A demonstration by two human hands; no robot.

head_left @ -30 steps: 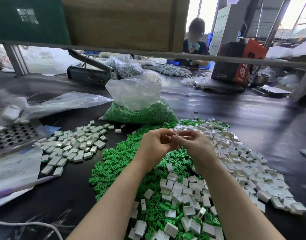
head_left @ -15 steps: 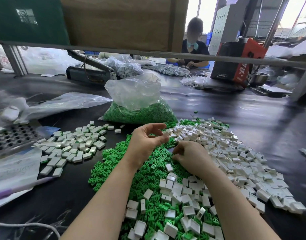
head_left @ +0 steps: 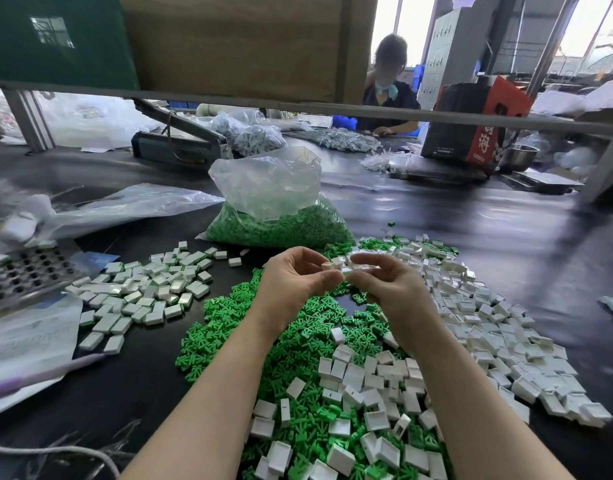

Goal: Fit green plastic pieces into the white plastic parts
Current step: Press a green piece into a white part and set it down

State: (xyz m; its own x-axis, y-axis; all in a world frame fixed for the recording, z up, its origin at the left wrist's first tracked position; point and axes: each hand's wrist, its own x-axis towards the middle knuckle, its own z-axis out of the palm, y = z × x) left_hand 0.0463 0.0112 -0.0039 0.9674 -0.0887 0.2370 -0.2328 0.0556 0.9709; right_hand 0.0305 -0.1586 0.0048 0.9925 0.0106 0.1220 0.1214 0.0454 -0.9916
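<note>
In the middle of the frame, the left hand [head_left: 291, 282] and right hand [head_left: 388, 289] meet above the green pieces [head_left: 298, 327], fingers pinching a small white part [head_left: 336, 266] between them. This looks like the fitting step; next they must push a green piece in straight

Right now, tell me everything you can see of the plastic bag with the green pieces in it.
The plastic bag is clear, thin and crinkled, and stands on the dark table beyond both hands. Its lower part bulges with small green pieces; the upper part is slack, empty and gathered loosely, seemingly open at the top. A small white label shows on its front. Its front right corner meets the loose green pile. Neither hand touches it.
</note>
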